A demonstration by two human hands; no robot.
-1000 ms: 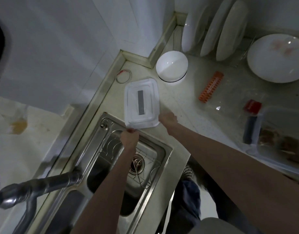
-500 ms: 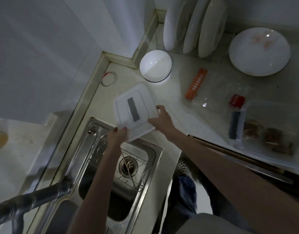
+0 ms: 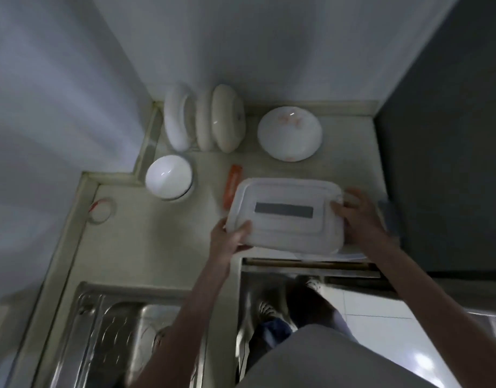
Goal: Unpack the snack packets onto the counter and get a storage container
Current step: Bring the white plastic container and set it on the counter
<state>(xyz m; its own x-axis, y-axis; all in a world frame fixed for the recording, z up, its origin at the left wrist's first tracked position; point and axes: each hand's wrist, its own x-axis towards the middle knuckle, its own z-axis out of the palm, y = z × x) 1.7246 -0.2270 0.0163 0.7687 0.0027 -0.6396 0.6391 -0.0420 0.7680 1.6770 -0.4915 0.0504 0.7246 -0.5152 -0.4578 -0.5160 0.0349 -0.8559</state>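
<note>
I gripped the container [image 3: 286, 215] at both ends, left hand [image 3: 228, 238] at eight o'clock, right hand [image 3: 356, 217] at three, over the counter [image 3: 157, 242]. Fetching step; setting it down seemed next.

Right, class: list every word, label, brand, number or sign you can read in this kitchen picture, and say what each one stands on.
None can be read.
Container lid, gripped by both hands: a plain grey strip, no lettering visible.
Plate: a faint pinkish pattern, no words.
Orange object on the counter: blurred, no text to make out.
Bowl: unmarked.
</note>
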